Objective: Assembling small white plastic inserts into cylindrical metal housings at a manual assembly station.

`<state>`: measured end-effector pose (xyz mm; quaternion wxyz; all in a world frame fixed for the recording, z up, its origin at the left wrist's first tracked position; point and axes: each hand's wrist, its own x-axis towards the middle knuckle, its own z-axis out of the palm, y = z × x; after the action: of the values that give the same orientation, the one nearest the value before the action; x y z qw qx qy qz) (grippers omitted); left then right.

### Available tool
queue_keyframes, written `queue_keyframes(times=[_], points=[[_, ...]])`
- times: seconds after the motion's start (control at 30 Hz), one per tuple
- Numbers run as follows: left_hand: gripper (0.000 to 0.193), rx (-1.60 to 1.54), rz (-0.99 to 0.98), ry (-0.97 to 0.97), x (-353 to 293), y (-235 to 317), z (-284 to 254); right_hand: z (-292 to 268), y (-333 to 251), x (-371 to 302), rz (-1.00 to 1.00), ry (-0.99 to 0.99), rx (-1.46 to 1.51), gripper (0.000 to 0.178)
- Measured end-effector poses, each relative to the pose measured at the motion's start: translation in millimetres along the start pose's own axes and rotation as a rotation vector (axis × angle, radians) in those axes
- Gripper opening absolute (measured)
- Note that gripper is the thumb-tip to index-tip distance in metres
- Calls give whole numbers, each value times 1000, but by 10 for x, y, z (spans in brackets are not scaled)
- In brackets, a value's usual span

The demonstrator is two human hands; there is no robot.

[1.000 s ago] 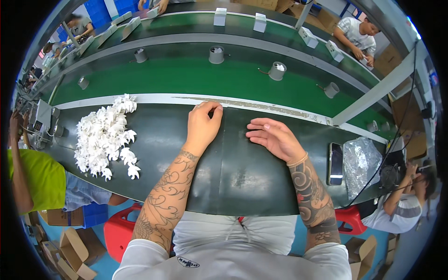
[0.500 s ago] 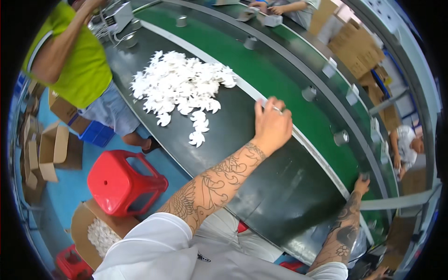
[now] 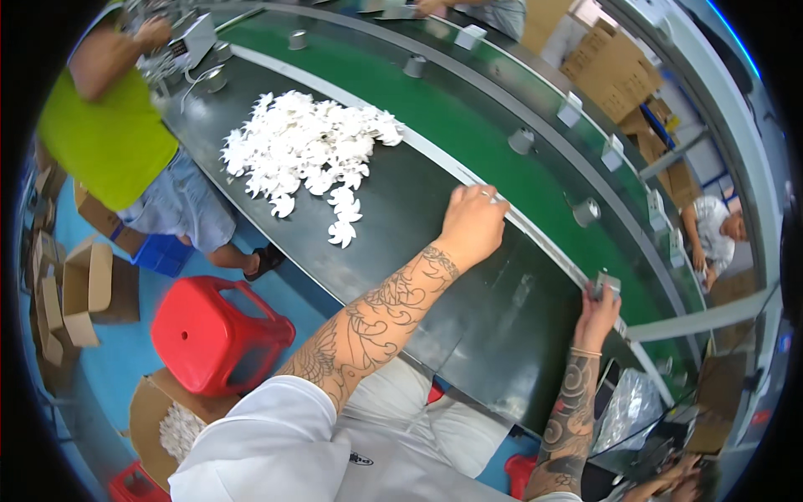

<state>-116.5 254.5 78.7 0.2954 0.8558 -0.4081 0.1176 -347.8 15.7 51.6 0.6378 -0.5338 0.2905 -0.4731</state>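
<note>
My left hand (image 3: 474, 224) is above the dark work table (image 3: 401, 251), beside the white rail (image 3: 443, 159) along the belt. Its fingers are curled together; whatever they hold, if anything, is too small to make out. At the right, close to the same rail, my right hand (image 3: 596, 320) grips a small silver metal cup (image 3: 608, 286), its fingers around the near side. Left of my left hand lies a big pile of white curved, pointed pieces (image 3: 301, 146), with a short row of them trailing toward me.
On the green belt (image 3: 468, 121) stand several silver cups (image 3: 520, 140). White boxes (image 3: 612, 152) sit along the far ledge. A co-worker in a yellow-green shirt (image 3: 109, 125) stands at the left, near a red stool (image 3: 213, 335) and cartons (image 3: 100, 280). A grey bar (image 3: 703, 314) crosses the belt at right.
My right hand has come back from the belt toward the rail, with the silver cup in it. My left hand stays near the rail, its fingers now more curled. The view has shifted slightly.
</note>
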Motion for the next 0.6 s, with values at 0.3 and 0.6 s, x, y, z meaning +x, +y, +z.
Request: queue_keyframes(times=[0.3,0.6], points=[[36,-163,-24,-135,33,-7,177,143,215,-297,-259,-17,-479,53],[26,-234,250,-65,181,118,487,330,108,-448,-266,-39,-449,59]])
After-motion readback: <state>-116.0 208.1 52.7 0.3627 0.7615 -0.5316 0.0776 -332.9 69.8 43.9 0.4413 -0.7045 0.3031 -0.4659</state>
